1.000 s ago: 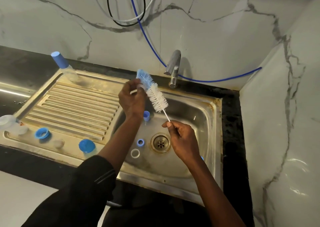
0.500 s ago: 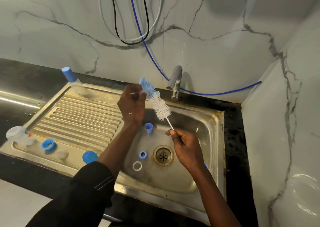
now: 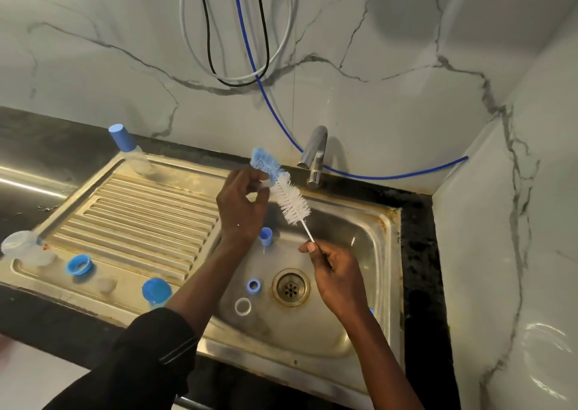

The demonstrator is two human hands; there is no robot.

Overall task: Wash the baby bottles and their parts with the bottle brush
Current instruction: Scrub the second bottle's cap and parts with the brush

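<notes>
Over the steel sink basin (image 3: pixel 350 341) my right hand (image 3: pixel 337 278) pinches the thin white handle of the bottle brush (image 3: pixel 291 201), which has white bristles and a blue tip. My left hand (image 3: pixel 240 209) pinches a small clear part (image 3: pixel 266 184) against the bristles; I cannot make out its shape. In the basin lie a blue cap (image 3: pixel 266 236), a blue ring (image 3: pixel 253 285) and a white ring (image 3: pixel 243 306). On the drainboard (image 3: pixel 140 219) are a capped bottle (image 3: pixel 125 147), a blue collar (image 3: pixel 78 265), a clear teat (image 3: pixel 106 284), a blue-lidded bottle (image 3: pixel 156 290) and a clear cover (image 3: pixel 22 247).
The tap (image 3: pixel 314 159) stands behind the basin, with no water running. The drain (image 3: pixel 291 287) sits mid-basin. Marble walls close in at the back and right. Cables and a blue hose (image 3: pixel 391 176) hang on the back wall. Black counter surrounds the sink.
Both hands keep their hold on the brush and the clear part over the basin. The brush has tilted slightly, and the view has tipped upward.
</notes>
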